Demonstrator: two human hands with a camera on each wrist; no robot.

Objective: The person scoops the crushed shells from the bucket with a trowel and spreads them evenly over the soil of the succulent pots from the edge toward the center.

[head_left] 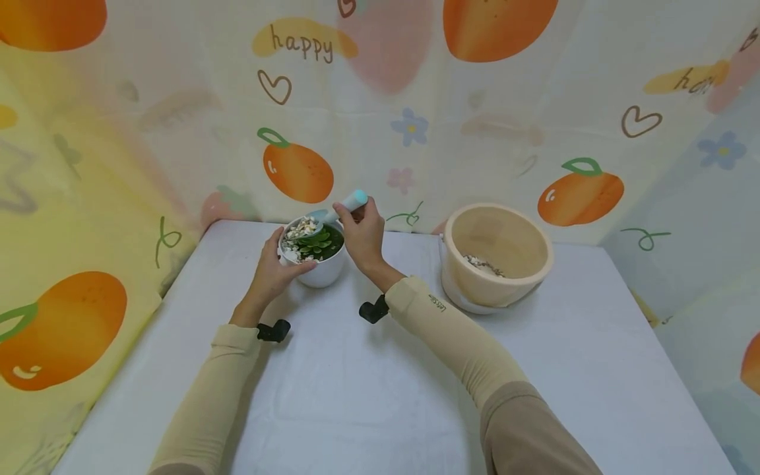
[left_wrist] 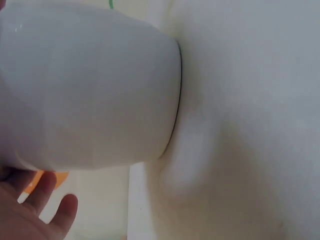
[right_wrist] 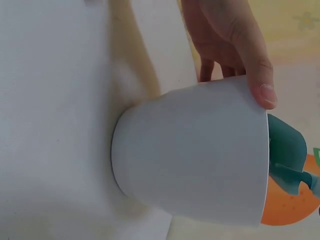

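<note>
A white flower pot (head_left: 323, 273) stands upright at the back of the table, holding a green succulent (head_left: 319, 245) and pale pebbles (head_left: 300, 229). With thumb and fingers spread around its rim, my left hand (head_left: 272, 272) grips the pot. My right hand (head_left: 366, 239) holds a small trowel by its light blue handle (head_left: 350, 204), tilted over the pot. In the right wrist view the teal trowel blade (right_wrist: 287, 145) is at the rim, beside the left thumb. The left wrist view shows the pot's smooth side (left_wrist: 95, 90) and a few left fingers (left_wrist: 42, 195); the plant is hidden there.
To the right stands a larger cream bucket (head_left: 499, 284) with some pebbles (head_left: 483, 266) at its bottom. A white cloth covers the table (head_left: 356, 389). Just behind the pots hangs a fruit-patterned curtain (head_left: 368, 132).
</note>
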